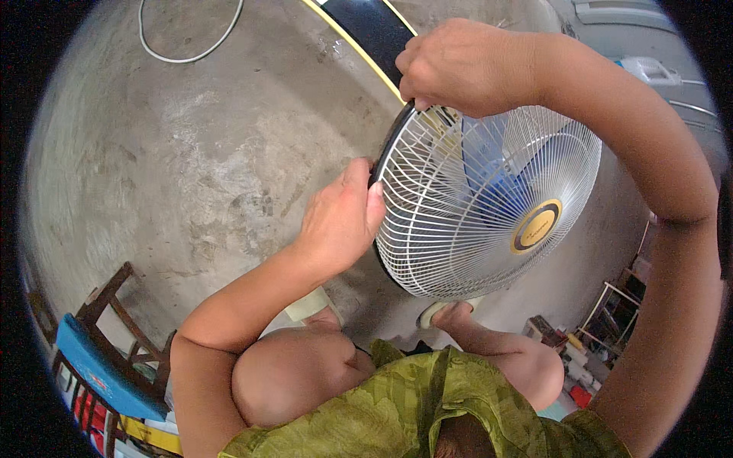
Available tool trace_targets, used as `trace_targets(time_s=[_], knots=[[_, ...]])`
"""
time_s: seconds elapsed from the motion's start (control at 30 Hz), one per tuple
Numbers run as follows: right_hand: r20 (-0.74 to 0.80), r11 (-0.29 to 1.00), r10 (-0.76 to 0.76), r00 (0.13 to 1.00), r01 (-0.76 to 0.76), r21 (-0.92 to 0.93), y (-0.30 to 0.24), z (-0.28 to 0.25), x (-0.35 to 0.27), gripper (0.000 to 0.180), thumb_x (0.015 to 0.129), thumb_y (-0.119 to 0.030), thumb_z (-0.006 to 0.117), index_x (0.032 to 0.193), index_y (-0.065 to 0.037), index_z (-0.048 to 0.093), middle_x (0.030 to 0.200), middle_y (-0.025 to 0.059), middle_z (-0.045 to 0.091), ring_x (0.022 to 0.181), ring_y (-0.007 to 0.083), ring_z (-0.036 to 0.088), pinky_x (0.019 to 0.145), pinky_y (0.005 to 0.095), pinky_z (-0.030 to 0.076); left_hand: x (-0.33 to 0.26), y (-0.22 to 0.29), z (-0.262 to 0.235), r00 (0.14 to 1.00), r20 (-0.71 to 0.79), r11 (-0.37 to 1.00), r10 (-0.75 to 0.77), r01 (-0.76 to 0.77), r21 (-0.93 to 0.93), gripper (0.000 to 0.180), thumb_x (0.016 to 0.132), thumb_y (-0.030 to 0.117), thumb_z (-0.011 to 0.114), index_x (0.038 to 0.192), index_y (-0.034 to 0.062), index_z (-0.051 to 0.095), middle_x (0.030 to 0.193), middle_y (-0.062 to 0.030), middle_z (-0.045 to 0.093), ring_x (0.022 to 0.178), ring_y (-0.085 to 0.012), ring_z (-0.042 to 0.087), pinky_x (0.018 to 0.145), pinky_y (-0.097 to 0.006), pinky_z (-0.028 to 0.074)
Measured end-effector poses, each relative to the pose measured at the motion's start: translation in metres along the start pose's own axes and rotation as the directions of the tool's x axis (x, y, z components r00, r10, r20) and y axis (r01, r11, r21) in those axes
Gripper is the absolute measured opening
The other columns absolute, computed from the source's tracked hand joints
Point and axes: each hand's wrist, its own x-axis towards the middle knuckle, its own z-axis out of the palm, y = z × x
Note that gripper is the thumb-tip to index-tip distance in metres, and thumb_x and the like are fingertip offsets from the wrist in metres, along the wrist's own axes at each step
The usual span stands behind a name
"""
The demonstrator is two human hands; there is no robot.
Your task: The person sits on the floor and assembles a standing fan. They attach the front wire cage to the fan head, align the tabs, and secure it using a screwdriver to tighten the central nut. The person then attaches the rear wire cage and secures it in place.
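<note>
An electric fan's round wire guard (435, 229) is tilted in front of me, with a gold badge (536, 227) at its centre and blue blades (496, 183) showing through the wires. My left hand (343, 216) grips the black rim at the guard's left side, thumb over the front. Higher up, my right hand (473, 69) is closed over the top of the same rim, its fingers curled down beside the black fan stand (374, 34) with yellow edging. What its fingertips press on is partly hidden.
A white cable (191, 59) loops over the concrete floor (191, 191) at the far left. Near left stands a dark wooden chair (114, 305) with a blue piece (103, 370) on it. To the right are a white jug (649, 71) and a rack (611, 313) with clutter around it.
</note>
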Motion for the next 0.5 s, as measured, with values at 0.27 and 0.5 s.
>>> trace_targets(time_s=[0.27, 0.5], knots=[[-0.026, 0.981, -0.119, 0.993, 0.114, -0.155, -0.005, -0.006, -0.008, 0.022, 0.086, -0.022, 0.064, 0.095, -0.004, 0.071, 0.092, 0.014, 0.067, 0.088, 0.0288, 0.065, 0.076, 0.0375, 0.051, 0.003, 0.007, -0.01, 0.991, 0.104, 0.994, -0.089, 0.095, -0.051, 0.031, 0.092, 0.022, 0.049, 0.113, -0.0008, 0.05, 0.09, -0.0241, 0.064, 0.082, -0.0433, 0.062, 0.072, -0.05, 0.047], [-0.07, 0.987, -0.11, 0.992, 0.101, -0.124, -0.005, -0.003, -0.01, 0.025, 0.087, -0.025, 0.063, 0.097, -0.004, 0.071, 0.093, 0.014, 0.068, 0.088, 0.0279, 0.065, 0.077, 0.0367, 0.051, 0.009, 0.024, -0.015, 0.986, 0.153, 0.998, -0.069, 0.069, 0.007, 0.075, 0.073, 0.057, 0.072, 0.107, -0.0069, 0.05, 0.079, -0.0217, 0.064, 0.075, -0.0378, 0.065, 0.07, -0.044, 0.05]])
